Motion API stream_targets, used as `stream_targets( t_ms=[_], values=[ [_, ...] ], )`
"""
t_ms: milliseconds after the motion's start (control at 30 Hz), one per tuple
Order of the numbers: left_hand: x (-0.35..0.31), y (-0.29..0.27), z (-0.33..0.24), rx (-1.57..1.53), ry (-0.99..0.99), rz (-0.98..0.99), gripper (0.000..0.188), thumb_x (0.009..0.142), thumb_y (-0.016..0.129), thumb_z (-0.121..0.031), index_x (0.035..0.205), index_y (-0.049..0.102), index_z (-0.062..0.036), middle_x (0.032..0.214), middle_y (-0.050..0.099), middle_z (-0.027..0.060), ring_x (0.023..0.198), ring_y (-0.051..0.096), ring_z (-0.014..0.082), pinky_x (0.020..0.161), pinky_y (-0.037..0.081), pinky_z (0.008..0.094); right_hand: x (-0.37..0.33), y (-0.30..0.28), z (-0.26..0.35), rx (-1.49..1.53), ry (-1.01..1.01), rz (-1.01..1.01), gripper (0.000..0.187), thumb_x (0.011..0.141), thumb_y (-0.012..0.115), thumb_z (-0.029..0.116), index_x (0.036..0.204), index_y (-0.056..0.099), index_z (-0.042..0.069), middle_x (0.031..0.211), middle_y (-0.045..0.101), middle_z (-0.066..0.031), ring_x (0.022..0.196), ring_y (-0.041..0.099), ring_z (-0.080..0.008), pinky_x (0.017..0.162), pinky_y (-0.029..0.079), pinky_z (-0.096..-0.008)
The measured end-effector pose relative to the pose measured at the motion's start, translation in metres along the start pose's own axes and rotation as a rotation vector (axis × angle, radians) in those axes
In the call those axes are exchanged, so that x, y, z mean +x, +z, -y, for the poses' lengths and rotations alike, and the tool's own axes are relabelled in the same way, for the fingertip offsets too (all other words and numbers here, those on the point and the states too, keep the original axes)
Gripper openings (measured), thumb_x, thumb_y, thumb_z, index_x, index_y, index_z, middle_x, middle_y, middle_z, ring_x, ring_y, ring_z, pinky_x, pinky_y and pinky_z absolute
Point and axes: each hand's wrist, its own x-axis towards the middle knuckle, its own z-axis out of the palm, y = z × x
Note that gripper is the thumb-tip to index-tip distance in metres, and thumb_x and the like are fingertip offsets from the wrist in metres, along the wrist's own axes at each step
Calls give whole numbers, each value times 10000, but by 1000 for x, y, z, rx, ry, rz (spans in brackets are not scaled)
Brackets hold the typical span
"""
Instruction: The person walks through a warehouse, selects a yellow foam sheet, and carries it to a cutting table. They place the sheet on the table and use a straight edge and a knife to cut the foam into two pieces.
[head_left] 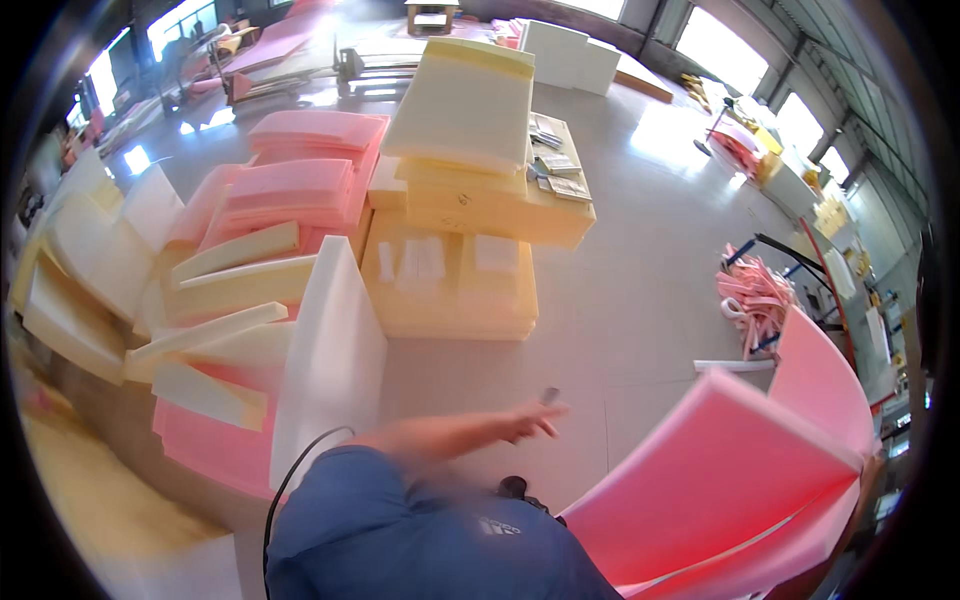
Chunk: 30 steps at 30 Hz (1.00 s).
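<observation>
My left hand (528,422) reaches across in front of my body over the grey floor. Its fingers are partly bent, and a small dark grey object (549,396) sticks up from them; blur hides its kind. At the right, large pink foam sheets (715,455) stand tilted against my right side, folded or stacked with a narrow gap between the layers. My right arm runs along their outer side, and my right hand (872,470) grips their far right edge, mostly in shadow near the picture's rim.
A tall white foam block (335,350) stands just left of me. Ahead are cream foam blocks (450,315) and stacked pink foam (290,190). Papers lie on a cream block (565,215). Pink foam scraps (757,300) heap beside a dark-framed cart (790,250) at the right.
</observation>
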Motion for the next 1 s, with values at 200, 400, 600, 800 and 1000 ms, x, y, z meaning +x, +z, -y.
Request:
stream_targets(
  t_ms=[200,400,600,800,1000],
  values=[
    [30,-216,61,-315,-17,-912,576,882,560,-552,1178,545,-58,853,679,136,414,329,78,378,277,222,100,139,-118,46,-8,60,274,654,749,125,867,605,27,811,618,-118,644,576,-196,539,435,-336],
    [69,-180,10,-435,-198,-1439,340,848,646,-307,958,609,12,743,664,137,525,573,193,444,431,347,248,208,-177,69,-5,186,284,645,745,113,866,592,21,810,609,-124,635,570,-208,524,428,-342],
    [163,-161,-100,-421,-135,-1591,314,848,621,-275,789,598,33,619,622,103,432,502,154,382,367,324,337,396,-127,193,-172,38,251,541,732,35,531,483,7,561,491,-71,522,486,-129,462,352,-334],
    [385,-242,-227,-330,-116,-1502,274,828,617,-237,813,618,36,643,626,120,458,546,185,405,413,341,387,461,-111,-35,-153,23,282,529,733,12,525,452,-5,528,465,-107,510,506,-161,466,368,-349],
    [583,-357,-355,187,348,-1600,296,781,645,-312,696,667,-30,573,630,73,421,535,152,413,423,321,489,634,-20,-122,-345,45,313,517,734,-10,519,421,-17,495,440,-142,498,526,-192,470,383,-363]
  ],
)
